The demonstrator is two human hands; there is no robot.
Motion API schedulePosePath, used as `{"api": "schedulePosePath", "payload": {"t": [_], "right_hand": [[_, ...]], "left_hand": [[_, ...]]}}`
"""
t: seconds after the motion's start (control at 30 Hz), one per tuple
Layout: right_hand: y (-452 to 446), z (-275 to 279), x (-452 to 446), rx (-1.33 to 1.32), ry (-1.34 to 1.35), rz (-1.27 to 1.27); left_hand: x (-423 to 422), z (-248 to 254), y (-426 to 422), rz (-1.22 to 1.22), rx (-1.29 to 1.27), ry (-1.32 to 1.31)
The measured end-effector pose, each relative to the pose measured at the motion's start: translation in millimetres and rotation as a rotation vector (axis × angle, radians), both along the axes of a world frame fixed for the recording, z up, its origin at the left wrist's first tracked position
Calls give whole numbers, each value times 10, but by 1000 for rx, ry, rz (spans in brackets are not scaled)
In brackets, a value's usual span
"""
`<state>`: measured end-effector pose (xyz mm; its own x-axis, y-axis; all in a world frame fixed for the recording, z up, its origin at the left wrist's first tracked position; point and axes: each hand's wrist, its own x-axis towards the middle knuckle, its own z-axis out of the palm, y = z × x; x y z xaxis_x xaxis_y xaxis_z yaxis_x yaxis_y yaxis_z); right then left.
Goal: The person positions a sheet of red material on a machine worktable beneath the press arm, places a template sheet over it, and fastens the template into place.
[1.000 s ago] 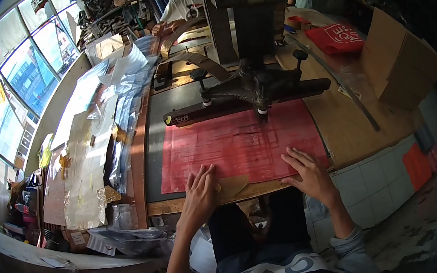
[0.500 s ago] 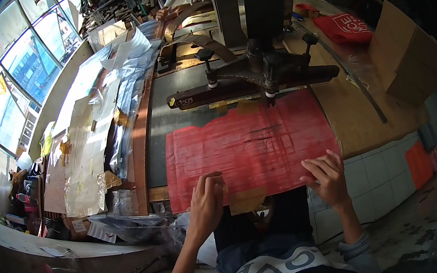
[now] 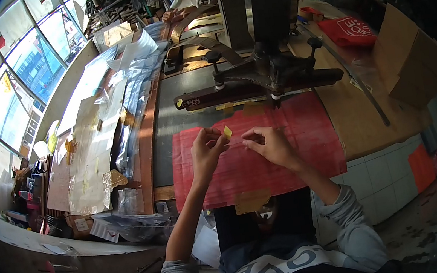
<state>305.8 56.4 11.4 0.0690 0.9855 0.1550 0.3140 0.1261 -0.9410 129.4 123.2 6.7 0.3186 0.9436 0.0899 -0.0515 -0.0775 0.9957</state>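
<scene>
My left hand [image 3: 207,150] is raised over the red sheet [image 3: 309,152], pinching a small yellow piece [image 3: 228,131] between thumb and fingertips. Whether that piece is tape or paper, I cannot tell. Just to its right, my right hand [image 3: 273,146] has thumb and fingertips pressed together; anything between them is too small to make out. The creased, scratched red sheet lies flat below both hands. Brown tape [image 3: 253,201] sticks to its front edge. Beyond the sheet, a dark machine bar [image 3: 299,80] hangs from a heavy metal head.
Clear plastic sheets [image 3: 137,64] and a long board [image 3: 91,153] lie to the left. On the right are a brown tabletop [image 3: 361,129], a metal strip [image 3: 361,87], a red bag [image 3: 347,33] and a cardboard box [image 3: 413,61]. Two other people are at the back.
Both hands have moved from the red sheet's front edge up over its middle and closer together. The yellow piece now shows in my left fingertips. The view has shifted slightly.
</scene>
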Motion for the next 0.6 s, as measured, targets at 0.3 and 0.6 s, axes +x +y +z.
{"api": "schedulePosePath", "payload": {"t": [0.3, 0.6], "right_hand": [[233, 15, -214, -141, 580, 186], [245, 93, -304, -267, 884, 209]], "left_hand": [[-51, 15, -8, -143, -34, -207], [-62, -30, 98, -101, 117, -146]]}}
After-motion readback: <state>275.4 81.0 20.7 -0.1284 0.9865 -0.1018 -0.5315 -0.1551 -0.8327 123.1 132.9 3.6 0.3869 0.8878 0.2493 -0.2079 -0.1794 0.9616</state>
